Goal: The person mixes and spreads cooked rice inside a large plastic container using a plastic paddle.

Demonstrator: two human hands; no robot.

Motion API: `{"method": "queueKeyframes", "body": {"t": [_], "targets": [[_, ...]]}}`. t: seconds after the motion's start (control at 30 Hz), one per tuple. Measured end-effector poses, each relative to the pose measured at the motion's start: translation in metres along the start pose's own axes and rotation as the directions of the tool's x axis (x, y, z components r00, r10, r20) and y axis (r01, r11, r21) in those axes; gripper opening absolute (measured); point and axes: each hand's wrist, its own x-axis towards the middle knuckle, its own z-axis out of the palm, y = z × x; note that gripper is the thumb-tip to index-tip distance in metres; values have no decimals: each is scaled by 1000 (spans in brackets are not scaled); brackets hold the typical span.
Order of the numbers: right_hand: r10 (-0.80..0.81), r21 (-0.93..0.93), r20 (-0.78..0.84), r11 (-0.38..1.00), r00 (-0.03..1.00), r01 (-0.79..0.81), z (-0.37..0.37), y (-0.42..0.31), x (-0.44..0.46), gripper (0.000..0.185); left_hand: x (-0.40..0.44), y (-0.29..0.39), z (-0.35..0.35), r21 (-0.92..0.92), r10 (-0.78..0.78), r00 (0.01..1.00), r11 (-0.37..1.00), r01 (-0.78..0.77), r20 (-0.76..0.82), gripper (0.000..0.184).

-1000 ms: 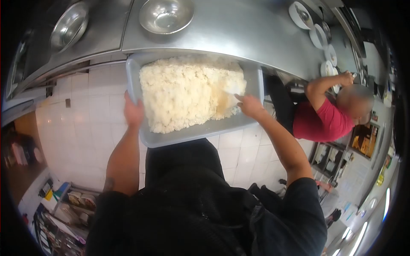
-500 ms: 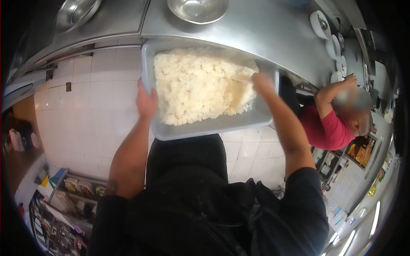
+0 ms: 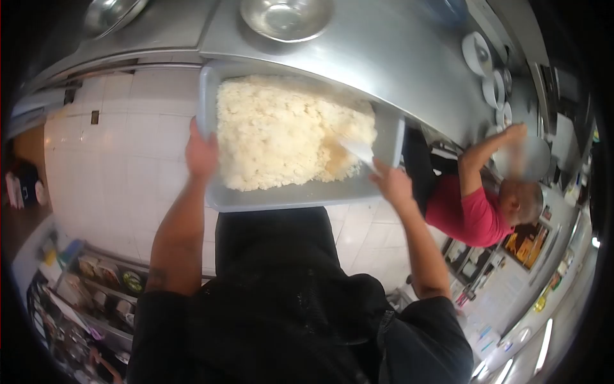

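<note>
A grey plastic tub holds a broad heap of cooked white rice. My left hand is closed on the tub's left wall near the rim. In my right hand is a white rice paddle, gripped by its handle over the tub's front right part. The paddle's blade points left to the rice, beside a brownish, dug-out patch. Whether the blade touches the grains I cannot tell. Bare tub floor shows along the front and right of the heap.
A steel counter runs behind the tub, with a steel bowl on it. White bowls stand farther right. A co-worker in a red shirt is at the right. Shelving stands at lower left on the tiled floor.
My right hand has moved from the tub's far right side toward its front right corner, and the paddle's blade now shows clearly. The tub appears slightly farther left in view.
</note>
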Motion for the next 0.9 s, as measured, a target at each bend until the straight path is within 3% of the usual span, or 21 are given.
{"method": "queueKeyframes", "body": {"t": [0.03,0.1,0.23,0.3,0.37,0.4,0.5,0.57,0.7,0.77,0.9], "targets": [[53,-96,62,994,997,-47,-36,-3,-6,52,-2,-1,2,13,0,1000,1000,0,-20,68],[-54,-135,48,989,997,61,-76,5,-16,48,-3,5,1,13,15,1000,1000,-14,-15,68],[-151,-162,170,971,974,179,-50,15,-11,33,-4,4,1,41,5,1000,999,-4,-23,69],[-130,-137,147,979,981,150,-25,4,-3,28,-3,1,2,53,14,1000,999,-13,-18,69],[42,-28,175,999,984,-37,-18,-2,-3,33,-4,-2,7,70,71,994,995,-65,-86,67],[54,-28,187,998,981,-50,-2,1,-14,33,-7,-2,7,72,71,995,995,-66,-69,67],[72,57,61,995,996,-76,38,11,-18,39,-3,5,5,33,31,997,999,-29,-77,67],[168,186,-32,970,985,-160,56,5,-18,44,-4,-1,6,24,54,996,998,-53,-66,67],[266,305,-138,928,954,-214,65,-23,-9,40,-9,1,15,24,26,996,999,-24,-89,68],[278,234,-107,940,954,-248,37,-34,7,31,-12,-5,21,-23,14,991,1000,-18,-137,69],[102,-50,13,994,995,-102,-8,-25,53,22,-20,-7,28,-34,45,989,998,-50,-139,72]]}}
